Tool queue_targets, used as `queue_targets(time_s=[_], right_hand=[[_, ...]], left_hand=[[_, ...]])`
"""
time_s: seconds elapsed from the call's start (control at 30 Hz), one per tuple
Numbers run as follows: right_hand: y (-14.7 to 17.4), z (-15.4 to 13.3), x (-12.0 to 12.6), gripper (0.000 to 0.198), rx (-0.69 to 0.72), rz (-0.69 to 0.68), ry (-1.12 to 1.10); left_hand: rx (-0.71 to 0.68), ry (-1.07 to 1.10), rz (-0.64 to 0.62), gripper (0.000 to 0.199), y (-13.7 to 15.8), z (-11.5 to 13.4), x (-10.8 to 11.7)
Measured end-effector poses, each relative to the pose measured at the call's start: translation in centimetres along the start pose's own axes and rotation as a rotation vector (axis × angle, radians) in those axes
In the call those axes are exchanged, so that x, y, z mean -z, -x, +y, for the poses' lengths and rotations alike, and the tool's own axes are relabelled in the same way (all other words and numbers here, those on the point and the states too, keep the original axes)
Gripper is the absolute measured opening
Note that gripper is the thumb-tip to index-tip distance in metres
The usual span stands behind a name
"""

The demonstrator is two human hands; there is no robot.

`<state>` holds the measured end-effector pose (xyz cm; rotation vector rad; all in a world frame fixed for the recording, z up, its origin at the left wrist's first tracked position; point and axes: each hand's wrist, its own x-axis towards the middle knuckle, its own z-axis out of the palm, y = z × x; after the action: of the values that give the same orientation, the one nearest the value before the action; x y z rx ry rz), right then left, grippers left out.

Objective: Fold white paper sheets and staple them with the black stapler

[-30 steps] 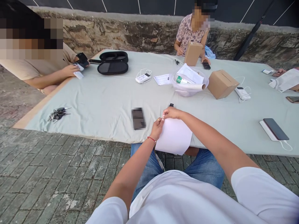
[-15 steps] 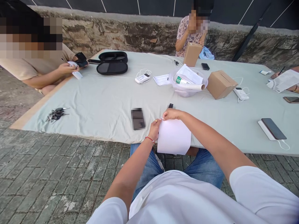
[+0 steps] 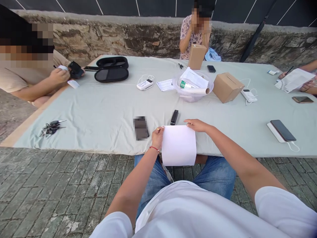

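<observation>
A white sheet of paper (image 3: 178, 145) hangs slightly over the table's near edge. My left hand (image 3: 157, 136), with a ring and a red bracelet, pinches its upper left corner. At the upper right corner is my right hand (image 3: 199, 126), its fingertips closed on the top edge and the index finger reaching out over it. Just beyond the paper lies a black stapler (image 3: 174, 117). Left of my left hand is a dark, blurred-out flat object (image 3: 141, 128).
Keys (image 3: 52, 128) lie left; a phone on a white power bank (image 3: 282, 130) right. Farther back stand a clear bowl (image 3: 193, 96) of papers, a cardboard box (image 3: 228, 87), a taller box (image 3: 197, 56) and an open black case (image 3: 111, 69). Other people sit around the table (image 3: 104, 109).
My right hand has moved from the paper's upper left corner to its upper right corner. The sheet's top edge and the stapler now show more fully. My left hand keeps its pinch.
</observation>
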<state>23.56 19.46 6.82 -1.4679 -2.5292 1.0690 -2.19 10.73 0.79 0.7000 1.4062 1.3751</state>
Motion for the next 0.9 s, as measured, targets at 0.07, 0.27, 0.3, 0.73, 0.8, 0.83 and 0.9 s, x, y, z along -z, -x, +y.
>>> queue_targets(time_s=[0.07, 0.27, 0.3, 0.73, 0.8, 0.83, 0.9], right_hand=[[0.6, 0.8, -1.0, 0.048, 0.060, 0.018, 0.062], [0.8, 0.4, -2.3, 0.045, 0.102, 0.059, 0.097], [0.8, 0.2, -2.3, 0.045, 0.115, 0.046, 0.100], [2.6, 2.1, -1.7, 0.032, -0.010, 0.144, -0.536], [2.5, 2.7, -1.6, 0.033, -0.034, 0.194, -0.622], [2.4, 2.9, -1.6, 0.033, -0.049, 0.230, -0.621], [2.0, 3.4, -1.8, 0.031, -0.080, 0.308, -0.610]], left_hand=[[-0.026, -0.037, 0.000, 0.035, 0.2, 0.0, -0.4], [-0.070, -0.106, -0.010, 0.036, 0.7, 0.1, -0.8], [-0.077, -0.111, -0.007, 0.036, 0.7, 0.1, -0.8], [-0.103, -0.108, 0.062, 0.036, 0.0, -0.8, -0.4], [-0.092, -0.098, 0.053, 0.036, -0.1, -0.7, -0.8], [-0.085, -0.088, 0.047, 0.035, -0.1, -0.7, -1.0], [-0.078, -0.076, 0.045, 0.035, -0.2, -0.5, -1.5]])
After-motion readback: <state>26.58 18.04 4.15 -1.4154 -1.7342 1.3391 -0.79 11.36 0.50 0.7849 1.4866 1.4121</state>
